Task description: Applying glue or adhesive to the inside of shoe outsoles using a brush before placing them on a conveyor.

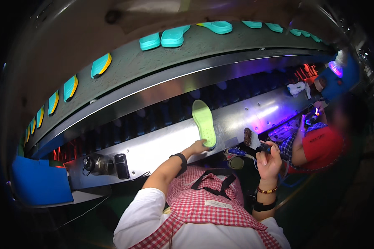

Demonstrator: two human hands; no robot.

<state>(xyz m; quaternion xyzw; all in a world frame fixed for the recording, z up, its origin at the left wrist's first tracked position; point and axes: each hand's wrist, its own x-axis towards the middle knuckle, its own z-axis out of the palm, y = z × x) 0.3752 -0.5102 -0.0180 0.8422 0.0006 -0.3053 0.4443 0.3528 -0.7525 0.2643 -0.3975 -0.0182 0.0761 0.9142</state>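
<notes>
A yellow-green shoe sole (pixel 203 122) lies over the steel ledge (pixel 162 143), its far end pointing at the dark slot under the conveyor. My left hand (pixel 198 146) grips the sole's near end, fingers closed on its edge. Raised at the right, my right hand (pixel 269 161) holds a brush (pixel 252 139) with dark brown bristles, a pale head and a black handle. The brush is apart from the sole. Some fingers of that hand are lifted, while the handle goes in at the thumb side.
Turquoise soles (pixel 173 36), several with yellow edges, line the conveyor belt (pixel 124 56) behind a metal rail. On the ledge's left stand a dark bottle (pixel 97 164) and a phone (pixel 121 166). A co-worker in a red shirt (pixel 323 145) sits close at the right, near purple light.
</notes>
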